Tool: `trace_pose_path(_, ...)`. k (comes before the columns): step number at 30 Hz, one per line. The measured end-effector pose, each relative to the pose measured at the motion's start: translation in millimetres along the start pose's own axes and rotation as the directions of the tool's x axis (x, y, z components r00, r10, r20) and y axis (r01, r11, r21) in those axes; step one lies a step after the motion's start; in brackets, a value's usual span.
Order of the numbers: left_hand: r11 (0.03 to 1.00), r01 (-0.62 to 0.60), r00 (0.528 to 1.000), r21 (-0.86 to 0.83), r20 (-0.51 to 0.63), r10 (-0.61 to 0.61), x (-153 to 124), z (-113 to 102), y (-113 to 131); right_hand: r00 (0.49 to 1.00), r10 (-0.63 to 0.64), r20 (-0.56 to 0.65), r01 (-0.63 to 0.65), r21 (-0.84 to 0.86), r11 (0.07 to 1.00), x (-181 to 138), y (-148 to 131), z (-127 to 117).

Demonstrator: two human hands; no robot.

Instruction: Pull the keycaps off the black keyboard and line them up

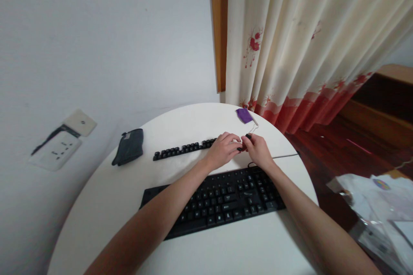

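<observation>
Beyond a black keyboard (222, 197) on a white tabletop (206, 253), the right hand (258, 149) pinches a small black piece (248, 136), perhaps a keycap, close beside the left hand (222, 150); a key strip (180, 150), dark pouch (129, 148) and purple cloth (244, 115) lie there.

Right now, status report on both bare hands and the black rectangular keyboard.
Right bare hand pinching small black piece; left bare hand alongside. Black rectangular keyboard on white rounded table; bare forearms partly hiding it.
</observation>
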State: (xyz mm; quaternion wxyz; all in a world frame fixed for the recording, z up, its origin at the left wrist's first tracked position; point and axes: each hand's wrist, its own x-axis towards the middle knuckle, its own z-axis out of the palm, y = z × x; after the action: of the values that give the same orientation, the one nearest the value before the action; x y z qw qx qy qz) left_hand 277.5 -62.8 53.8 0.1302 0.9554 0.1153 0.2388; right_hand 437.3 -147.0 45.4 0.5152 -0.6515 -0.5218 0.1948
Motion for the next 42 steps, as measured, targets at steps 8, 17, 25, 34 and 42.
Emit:
trace_pose_path(8,0.978,0.21,0.944,0.005,-0.261,-0.202,0.6,4.8,-5.0,0.999,0.029,-0.036,-0.027,0.05,0.998,0.3,-1.2,-2.8)
trace_pose_path(17,0.906,0.392,0.912,0.16,-0.194,-0.36,-1.2,20.3,-23.9,0.996,0.058,-0.062,-0.053,0.079,0.995,2.4,3.1,-4.6)
trace_pose_path(25,0.89,0.412,0.907,0.194,-0.18,-0.381,-0.2,19.6,-21.1,0.995,0.051,-0.081,-0.045,0.072,0.996,2.5,-1.7,-6.6)
trace_pose_path(34,0.849,0.478,0.874,0.226,-0.215,-0.435,1.5,20.3,-20.6,0.995,0.042,-0.09,-0.034,0.088,0.996,2.0,-4.6,-8.2)
trace_pose_path(42,0.83,0.496,0.867,0.256,-0.202,-0.456,-1.3,17.4,-19.1,0.995,0.043,-0.092,-0.033,0.103,0.994,2.2,-4.1,-9.1)
